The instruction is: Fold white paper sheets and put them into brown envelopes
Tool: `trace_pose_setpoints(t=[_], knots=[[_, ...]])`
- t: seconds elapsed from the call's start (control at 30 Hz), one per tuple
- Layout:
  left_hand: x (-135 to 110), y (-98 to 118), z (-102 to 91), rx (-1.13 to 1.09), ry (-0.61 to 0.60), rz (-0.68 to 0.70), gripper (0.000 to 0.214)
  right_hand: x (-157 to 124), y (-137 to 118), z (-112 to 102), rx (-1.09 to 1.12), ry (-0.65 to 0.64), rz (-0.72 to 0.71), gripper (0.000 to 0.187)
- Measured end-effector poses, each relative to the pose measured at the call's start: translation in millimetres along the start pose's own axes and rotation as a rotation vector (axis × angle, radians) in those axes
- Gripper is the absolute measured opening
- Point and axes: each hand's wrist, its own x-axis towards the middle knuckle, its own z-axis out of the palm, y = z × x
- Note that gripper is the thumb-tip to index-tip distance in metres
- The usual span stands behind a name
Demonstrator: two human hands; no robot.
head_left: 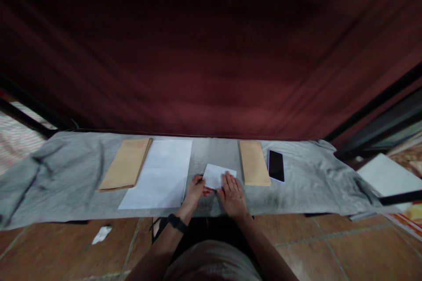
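A small piece of white paper (pixel 213 175), apparently folded, lies in front of me on the grey cloth. My left hand (pixel 196 189) pinches its left edge between thumb and fingers. Flat across the lower right part of the paper rests my right hand (pixel 233 195), fingers stretched out. Left of my hands are large white sheets (pixel 161 175), with a stack of brown envelopes (pixel 127 163) beside them. Close to my right hand lies a narrower brown paper stack (pixel 254 163).
A phone (pixel 276 166) with a dark screen lies right of the narrower brown stack. Grey cloth (pixel 313 175) covers the long, narrow table, and a dark red curtain-like surface (pixel 211 74) rises behind it. A white scrap (pixel 102 234) is on the tiled floor.
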Motion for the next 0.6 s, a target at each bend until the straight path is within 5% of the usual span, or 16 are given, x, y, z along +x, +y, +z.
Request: trace_pose_setpoints(t=[0.27,0.43,0.6], knots=[[-10,8,-6.2,-0.104,-0.060,-0.090,0.049,-19,22,-7,0.037,0.062,-0.030,0.073],[-21,25,-13.5,-0.209,-0.104,-0.075,0.036,-17,30,-18,0.206,0.038,-0.034,0.053],[-29,53,-25.6,-0.293,-0.268,-0.007,0.038,0,28,-38,0.454,0.054,0.232,0.037]])
